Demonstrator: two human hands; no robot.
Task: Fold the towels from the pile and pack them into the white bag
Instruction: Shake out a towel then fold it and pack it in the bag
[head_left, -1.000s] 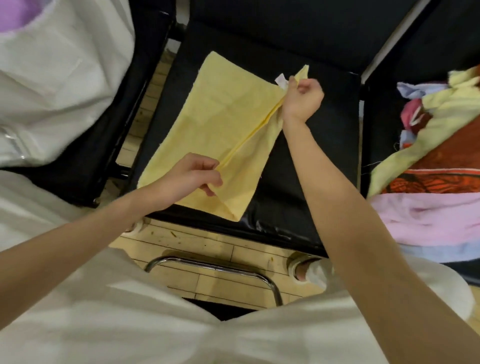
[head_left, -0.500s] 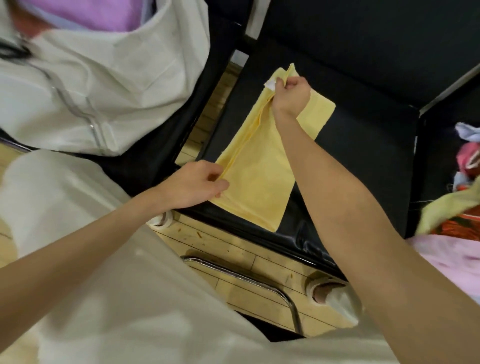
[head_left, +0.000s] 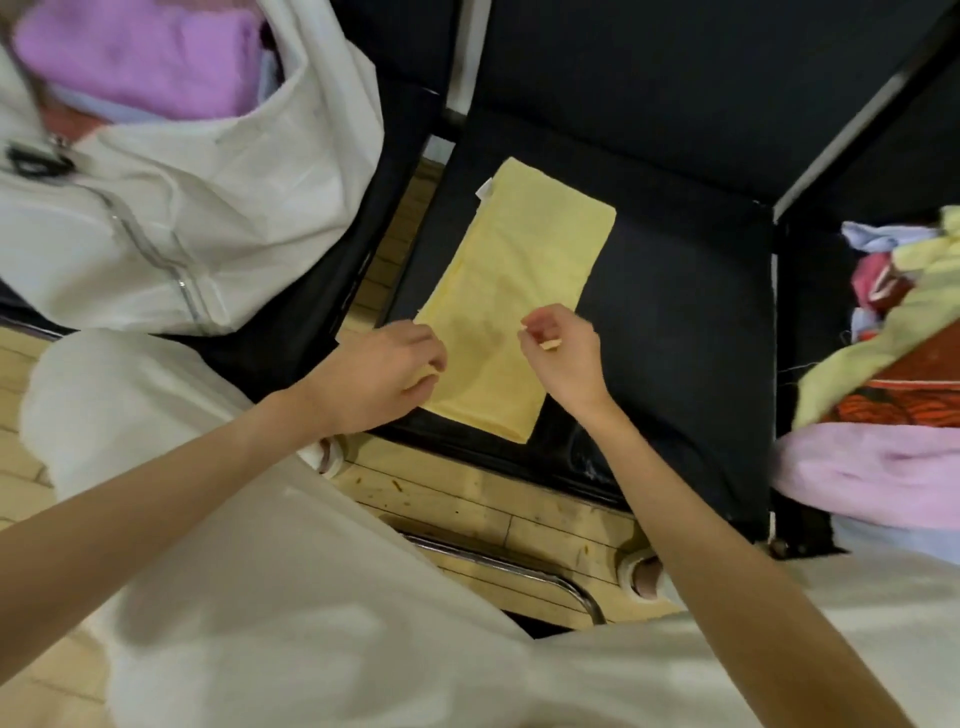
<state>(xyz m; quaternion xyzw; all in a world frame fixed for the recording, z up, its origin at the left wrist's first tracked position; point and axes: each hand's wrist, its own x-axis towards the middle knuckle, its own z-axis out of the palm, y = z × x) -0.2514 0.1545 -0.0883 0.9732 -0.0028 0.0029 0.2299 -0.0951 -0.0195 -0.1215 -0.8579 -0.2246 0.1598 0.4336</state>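
A yellow towel (head_left: 524, 270), folded into a long narrow strip, lies flat on the black seat (head_left: 675, 312) in front of me. My left hand (head_left: 384, 369) pinches the strip's near left edge. My right hand (head_left: 563, 353) pinches its right edge, a little yellow showing between the fingers. The white bag (head_left: 208, 208) stands open on the seat to the left, with a purple towel (head_left: 140, 62) inside. The pile of towels (head_left: 893, 364), pink, yellow-green, orange and light blue, sits on the seat to the right.
A gap with wooden floor (head_left: 395, 249) separates the bag's seat from the middle seat. A chrome tube frame (head_left: 519, 564) runs over the floor near my knees. My white-clad legs fill the bottom of the view.
The towel has been folded over to the left and laid flat as a narrow strip. My right hand has come back from the far corner to the near right edge.
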